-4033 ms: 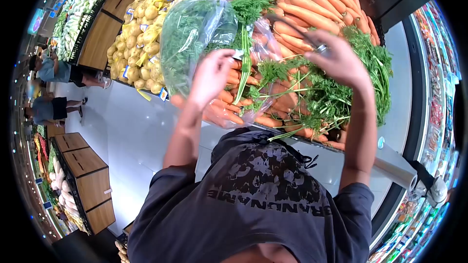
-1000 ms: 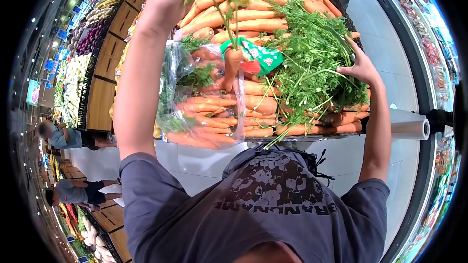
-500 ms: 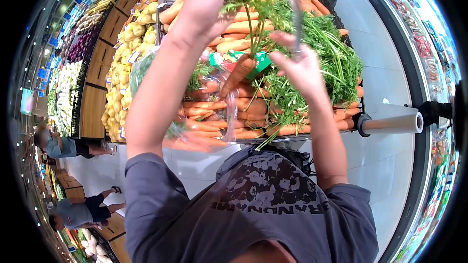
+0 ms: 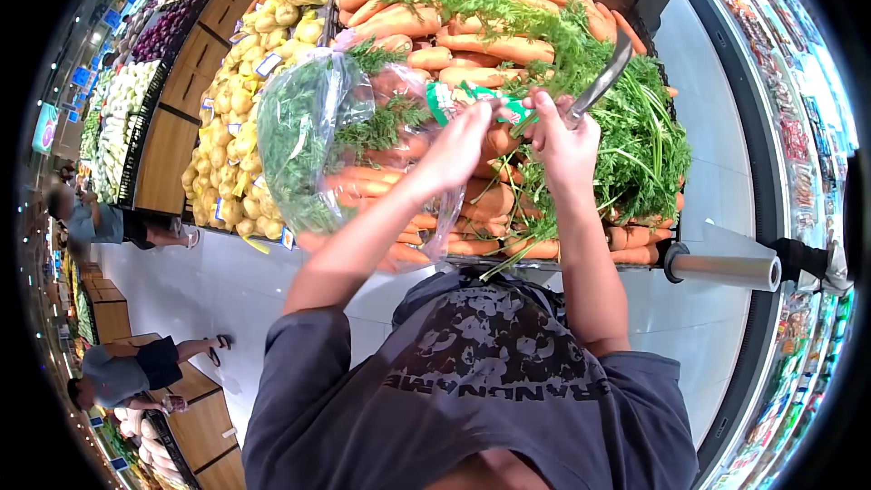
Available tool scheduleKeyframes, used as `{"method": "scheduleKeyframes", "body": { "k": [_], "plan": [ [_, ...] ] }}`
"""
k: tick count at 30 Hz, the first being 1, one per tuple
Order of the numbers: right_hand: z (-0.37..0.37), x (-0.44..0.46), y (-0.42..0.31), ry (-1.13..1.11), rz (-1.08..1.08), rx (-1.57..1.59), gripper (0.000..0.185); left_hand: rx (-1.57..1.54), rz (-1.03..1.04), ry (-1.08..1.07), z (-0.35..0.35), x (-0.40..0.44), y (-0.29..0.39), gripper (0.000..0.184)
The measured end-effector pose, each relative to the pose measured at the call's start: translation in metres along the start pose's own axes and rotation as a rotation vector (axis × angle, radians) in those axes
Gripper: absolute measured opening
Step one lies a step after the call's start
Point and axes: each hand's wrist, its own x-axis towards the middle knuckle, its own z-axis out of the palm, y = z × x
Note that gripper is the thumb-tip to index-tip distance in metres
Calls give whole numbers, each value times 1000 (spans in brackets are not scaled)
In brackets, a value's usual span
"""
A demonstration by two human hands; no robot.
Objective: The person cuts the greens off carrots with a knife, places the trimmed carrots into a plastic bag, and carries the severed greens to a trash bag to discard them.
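Observation:
My left hand (image 4: pixel 467 141) is closed, its fingertips pinched at a carrot (image 4: pixel 501 139) with green stems; the exact grip is partly hidden. Close beside it, my right hand (image 4: pixel 564 136) grips a knife (image 4: pixel 602 82) whose curved blade points up and away, and its thumb presses by the stems. Leafy carrot tops (image 4: pixel 567 45) rise past that hand. Under my left forearm lies a clear plastic bag (image 4: pixel 318 118) holding carrots with their greens. A green printed wrapper (image 4: pixel 445 102) rests on the carrots behind my hands.
Loose carrots (image 4: pixel 504 47) fill the bin, with a heap of cut greens (image 4: pixel 644 141) on its right. Bagged potatoes (image 4: pixel 240 118) stand to the left. A plastic-bag roll (image 4: pixel 726 270) sticks out at the right edge. Two people (image 4: pixel 127 386) stand in the left aisle.
My left hand has come down from the top of the bin, where it held the carrot up by its greens. My right hand has closed in beside it, knife still in grip.

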Motion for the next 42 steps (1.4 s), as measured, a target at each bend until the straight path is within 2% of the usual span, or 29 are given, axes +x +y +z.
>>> {"method": "scheduleKeyframes", "body": {
  "k": [1,3,4,7,10,11,13,15,18,22,24,30,32,39,42],
  "plan": [
    [0,2,-1,-4,-3,33,23,240,77,16,5,-12,-13,54],
    [1,7,-4,-2,45,22,23,525,218,81,13,-27,-17,53],
    [3,12,-3,15,69,60,23,390,118,45,13,-30,-15,53],
    [6,17,-12,10,137,85,25,361,135,81,10,-32,-17,52],
    [0,6,-34,20,231,-236,33,326,188,103,7,-40,-13,53],
    [-5,1,-30,20,235,-240,33,332,220,126,6,-43,-10,52],
    [-18,-10,-19,49,-248,-582,33,344,189,118,3,-48,-3,53],
    [-24,-37,-36,-94,-204,-688,19,350,152,110,2,-53,5,53],
    [-39,-56,-33,-314,-355,-924,13,459,178,156,2,-59,11,58],
    [-46,-68,-17,-295,-207,-954,17,418,198,150,3,-69,8,59],
    [-47,-70,-14,-304,-223,-1092,21,417,184,123,3,-73,10,58],
    [-51,-80,3,-305,-278,-1129,24,386,169,94,8,-80,17,56],
    [-53,-84,6,-303,-287,-1176,25,427,230,126,11,-81,12,56],
    [-46,-93,8,-191,-177,-1321,27,422,224,93,18,-83,10,57],
    [-41,-97,9,-156,-118,-1377,28,408,151,68,22,-85,8,57]
  ]
}}
